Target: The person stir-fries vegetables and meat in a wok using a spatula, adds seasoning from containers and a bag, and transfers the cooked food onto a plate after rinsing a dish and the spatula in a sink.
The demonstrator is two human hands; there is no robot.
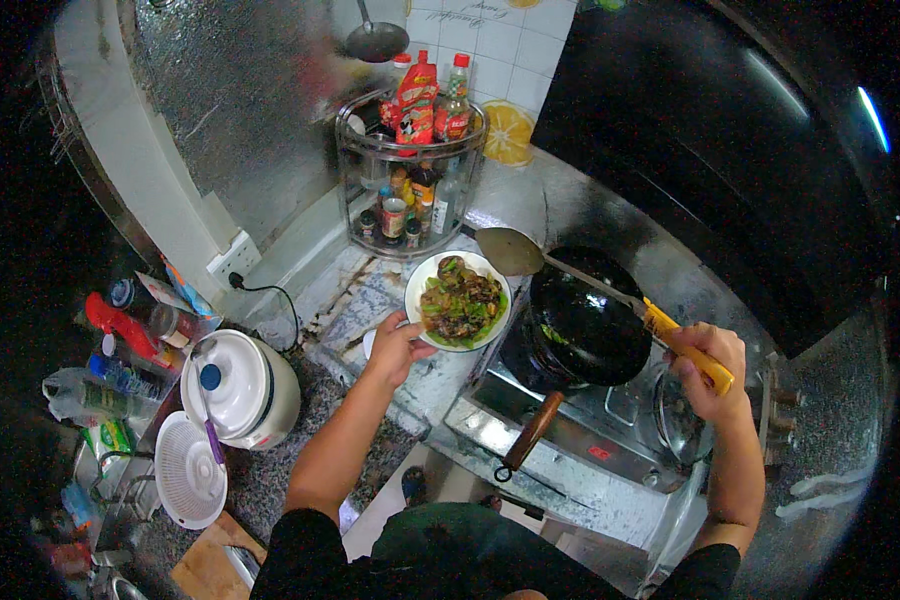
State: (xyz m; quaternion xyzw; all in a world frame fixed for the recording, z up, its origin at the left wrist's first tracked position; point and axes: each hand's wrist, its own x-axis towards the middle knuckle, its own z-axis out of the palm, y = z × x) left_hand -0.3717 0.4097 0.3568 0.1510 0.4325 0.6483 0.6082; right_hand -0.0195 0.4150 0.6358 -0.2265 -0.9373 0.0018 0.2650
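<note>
My left hand [402, 350] grips the near left edge of a round white plate [419, 279], its thumb by the rim. On the plate lies a heap of cooked food [460, 302], green vegetables with dark browned pieces. My right hand [712, 372] is closed round the yellow handle of a wok spatula [510, 251]. Its broad metal blade hovers just beyond the plate's far right edge, and its shaft crosses above a black wok [605, 345]. A few green scraps cling inside the wok, whose wooden handle [532, 432] points toward me.
Under the wok is a steel gas stove [480, 412], with a glass lid [682, 425] at its right. A metal rack [410, 150] of sauce bottles stands behind the plate. At left are a white rice cooker [270, 390], a white strainer basket [185, 480] and a wooden board [205, 570].
</note>
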